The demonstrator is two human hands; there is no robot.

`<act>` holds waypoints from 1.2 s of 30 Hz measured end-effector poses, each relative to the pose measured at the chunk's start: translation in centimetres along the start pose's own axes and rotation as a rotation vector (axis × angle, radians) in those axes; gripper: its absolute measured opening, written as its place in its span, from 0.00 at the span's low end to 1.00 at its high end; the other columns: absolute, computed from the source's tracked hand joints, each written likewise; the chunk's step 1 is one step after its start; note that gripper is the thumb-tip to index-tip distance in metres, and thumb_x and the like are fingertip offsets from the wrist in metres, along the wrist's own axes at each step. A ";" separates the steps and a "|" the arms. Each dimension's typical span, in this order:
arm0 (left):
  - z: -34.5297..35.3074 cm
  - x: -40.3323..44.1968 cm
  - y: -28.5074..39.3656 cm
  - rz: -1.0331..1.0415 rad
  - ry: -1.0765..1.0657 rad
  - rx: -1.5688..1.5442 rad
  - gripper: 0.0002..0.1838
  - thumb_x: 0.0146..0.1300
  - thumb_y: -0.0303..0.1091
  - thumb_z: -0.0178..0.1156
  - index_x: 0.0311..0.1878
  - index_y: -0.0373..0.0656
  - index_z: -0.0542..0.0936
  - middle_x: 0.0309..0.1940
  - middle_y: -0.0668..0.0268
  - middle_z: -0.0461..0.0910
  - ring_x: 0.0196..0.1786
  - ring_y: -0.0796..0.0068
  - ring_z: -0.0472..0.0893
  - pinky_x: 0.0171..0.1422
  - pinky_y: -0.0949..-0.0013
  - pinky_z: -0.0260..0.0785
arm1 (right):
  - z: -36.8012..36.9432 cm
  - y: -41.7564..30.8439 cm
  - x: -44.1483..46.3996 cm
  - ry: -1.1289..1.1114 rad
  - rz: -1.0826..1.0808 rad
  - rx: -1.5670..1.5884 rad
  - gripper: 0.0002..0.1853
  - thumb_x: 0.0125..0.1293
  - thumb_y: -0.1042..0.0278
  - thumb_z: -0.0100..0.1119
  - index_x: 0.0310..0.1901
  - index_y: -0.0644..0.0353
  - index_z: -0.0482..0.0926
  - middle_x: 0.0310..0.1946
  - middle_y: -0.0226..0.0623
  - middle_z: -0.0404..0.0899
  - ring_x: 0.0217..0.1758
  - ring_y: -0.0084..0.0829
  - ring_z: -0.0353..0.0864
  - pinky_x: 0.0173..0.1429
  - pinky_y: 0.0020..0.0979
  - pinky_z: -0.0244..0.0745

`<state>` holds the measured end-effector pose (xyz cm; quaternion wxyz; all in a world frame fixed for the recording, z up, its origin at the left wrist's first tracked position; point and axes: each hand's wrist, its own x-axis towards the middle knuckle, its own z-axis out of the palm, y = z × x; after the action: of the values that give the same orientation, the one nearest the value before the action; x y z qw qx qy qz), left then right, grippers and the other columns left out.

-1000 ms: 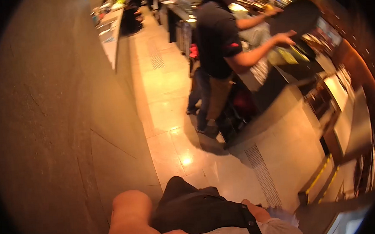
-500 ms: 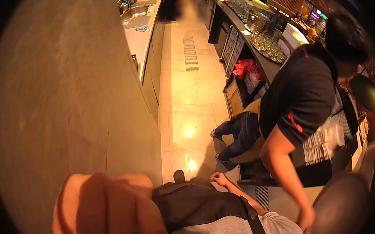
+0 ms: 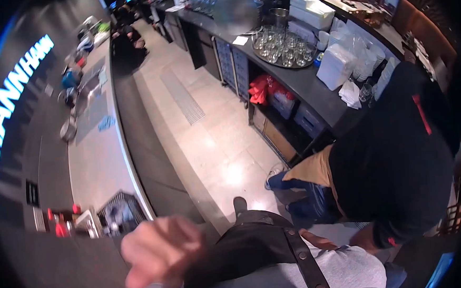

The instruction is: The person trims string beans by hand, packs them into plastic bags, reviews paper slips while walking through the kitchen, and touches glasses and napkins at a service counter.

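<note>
My left hand [image 3: 165, 249] is raised at the lower left, in front of my dark apron [image 3: 237, 249]. It is blurred, but its fingers look curled in, and no object shows in it. Low beside my waist is my right hand [image 3: 318, 240], partly hidden by my grey sleeve, its fingers too unclear to read. Close on the right, a person in a dark shirt [image 3: 395, 155] bends beside the counter, with one forearm near my right sleeve.
Along the left runs a worktop [image 3: 97, 157] with a sink [image 3: 85, 95], a blue cloth [image 3: 106, 123] and a black basket [image 3: 119, 211]. The right counter [image 3: 268, 70] bears a tray of glasses [image 3: 286, 48] and white containers [image 3: 336, 66]. A floor drain [image 3: 183, 99] lies in the aisle.
The view has moved past the wall, bringing the left worktop into sight. My left hand stays raised, now smaller in view. My right hand has drawn back to my waist. The person bends lower.
</note>
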<state>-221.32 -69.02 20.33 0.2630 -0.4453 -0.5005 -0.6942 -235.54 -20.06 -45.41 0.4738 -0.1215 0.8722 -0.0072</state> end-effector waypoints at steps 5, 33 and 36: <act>-14.2 0.0 -4.2 -0.424 0.573 0.486 0.31 0.70 0.42 0.63 0.68 0.39 0.62 0.40 0.62 0.77 0.32 0.77 0.74 0.44 0.70 0.68 | -10.6 -13.7 5.6 -0.067 -0.210 0.053 0.13 0.63 0.59 0.63 0.43 0.57 0.87 0.36 0.36 0.85 0.40 0.33 0.83 0.49 0.38 0.79; -56.5 23.3 -55.6 -1.102 -0.166 0.117 0.20 0.70 0.31 0.63 0.62 0.34 0.74 0.42 0.65 0.82 0.47 0.76 0.82 0.56 0.70 0.75 | -96.8 -15.0 -17.2 2.026 -0.327 1.078 0.16 0.72 0.60 0.60 0.55 0.60 0.83 0.53 0.35 0.83 0.55 0.26 0.80 0.61 0.30 0.74; -53.2 28.1 -62.6 -1.111 -0.277 -0.001 0.20 0.71 0.31 0.63 0.62 0.34 0.75 0.43 0.66 0.82 0.48 0.77 0.81 0.57 0.71 0.75 | -97.1 -5.8 -16.5 1.831 -0.131 1.280 0.19 0.69 0.53 0.64 0.47 0.63 0.81 0.47 0.32 0.80 0.51 0.28 0.78 0.56 0.27 0.74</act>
<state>-304.07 -93.60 10.78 -0.2096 -0.2025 -0.6891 -0.6635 -306.15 -32.08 22.47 -0.3730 0.1502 0.7195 -0.5662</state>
